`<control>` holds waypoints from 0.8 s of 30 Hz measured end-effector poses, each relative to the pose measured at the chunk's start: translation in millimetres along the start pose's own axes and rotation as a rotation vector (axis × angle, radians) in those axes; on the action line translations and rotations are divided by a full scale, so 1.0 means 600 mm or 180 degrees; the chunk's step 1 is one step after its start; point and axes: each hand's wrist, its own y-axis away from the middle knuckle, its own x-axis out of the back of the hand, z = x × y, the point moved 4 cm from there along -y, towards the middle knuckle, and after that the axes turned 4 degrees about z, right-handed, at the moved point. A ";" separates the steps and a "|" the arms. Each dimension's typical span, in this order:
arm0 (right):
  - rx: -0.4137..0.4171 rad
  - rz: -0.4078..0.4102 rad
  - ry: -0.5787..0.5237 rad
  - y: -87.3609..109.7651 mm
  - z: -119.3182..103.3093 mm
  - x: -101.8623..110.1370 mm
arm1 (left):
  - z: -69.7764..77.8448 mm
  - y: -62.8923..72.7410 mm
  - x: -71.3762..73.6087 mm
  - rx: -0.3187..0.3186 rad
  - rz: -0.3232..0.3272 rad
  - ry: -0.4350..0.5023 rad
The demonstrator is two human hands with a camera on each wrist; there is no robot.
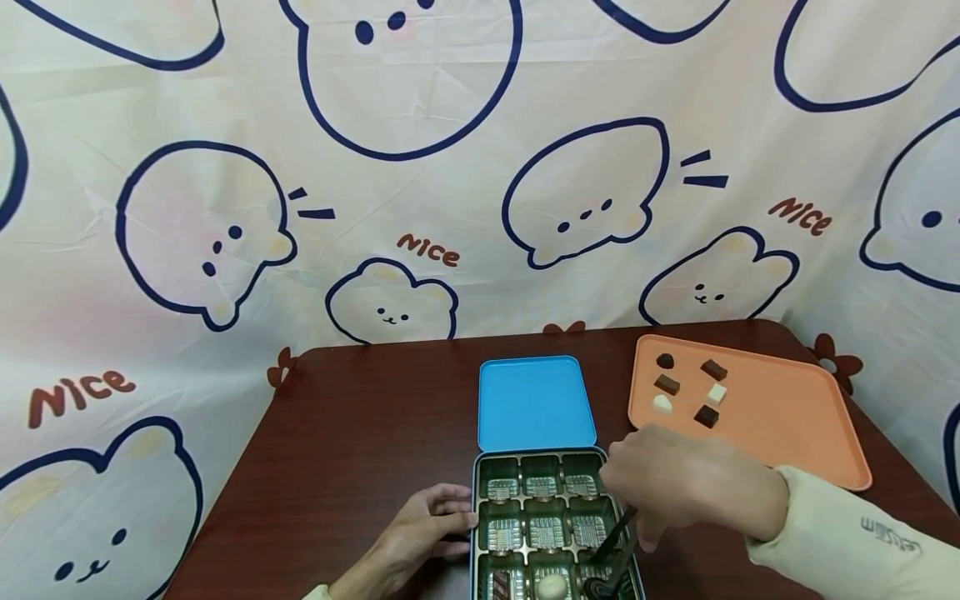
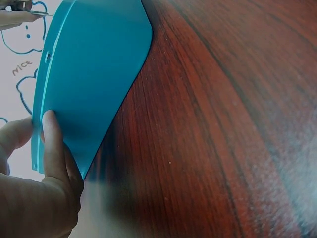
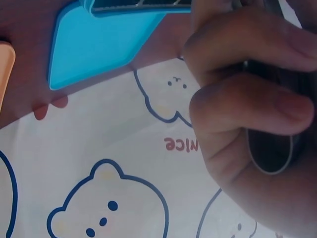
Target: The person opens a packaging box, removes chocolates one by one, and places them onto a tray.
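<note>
My right hand grips dark tongs, with its fingers curled round the handle in the right wrist view. The tongs reach down into the near right compartment of a blue tin, their tips at a dark round chocolate. In the same row sit a white round chocolate and a striped brown chocolate. At the tin's left side rests my left hand. The left wrist view shows its extended fingers touching the tin's outer wall.
The tin's blue lid lies folded back behind it. On the right, an orange tray bears several brown and white chocolates, among them a dark one. A patterned cloth hangs behind the brown table.
</note>
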 end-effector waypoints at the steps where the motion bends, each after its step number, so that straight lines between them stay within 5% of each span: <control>1: 0.0019 0.0000 0.0022 -0.001 -0.002 -0.002 | 0.001 0.000 0.000 0.0000 0.0000 0.0005; 24: 0.0115 0.0133 0.0614 -0.017 -0.031 -0.030 | -0.004 -0.003 0.000 -0.0013 -0.0008 0.0030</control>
